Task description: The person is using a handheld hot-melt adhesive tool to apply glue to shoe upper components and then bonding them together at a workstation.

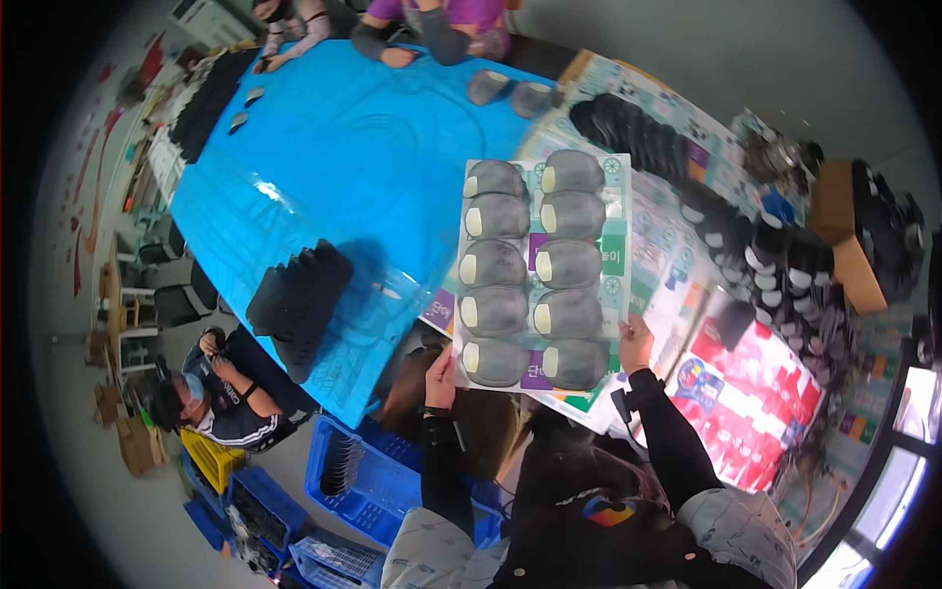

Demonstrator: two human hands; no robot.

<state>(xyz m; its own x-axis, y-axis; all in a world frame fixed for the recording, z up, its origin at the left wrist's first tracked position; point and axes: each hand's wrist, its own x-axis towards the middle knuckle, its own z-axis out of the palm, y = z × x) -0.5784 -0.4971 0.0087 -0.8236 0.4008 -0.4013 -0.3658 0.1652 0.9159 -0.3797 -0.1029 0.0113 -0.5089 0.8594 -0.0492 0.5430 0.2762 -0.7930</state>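
Observation:
My left hand (442,381) grips the lower left edge of a flat printed board (615,257), fingers closed on it. At its lower right edge my right hand (636,344) pinches the same board. On the board, several rounded grey shell-like pieces (569,265) lie in two columns, each with a pale cream patch at its left end. The board is held up in front of me, above the corner of the blue-covered table (324,157) and the printed sheets beside it. The undersides of the grey pieces are hidden.
A black stack of shaped pieces (299,304) stands on the blue table. Dark pieces (633,137) line the right-hand table near a brown carton (846,236). Blue crates (368,481) stand low left. People sit at the far side and left; a red-and-white sheet (746,393) lies right.

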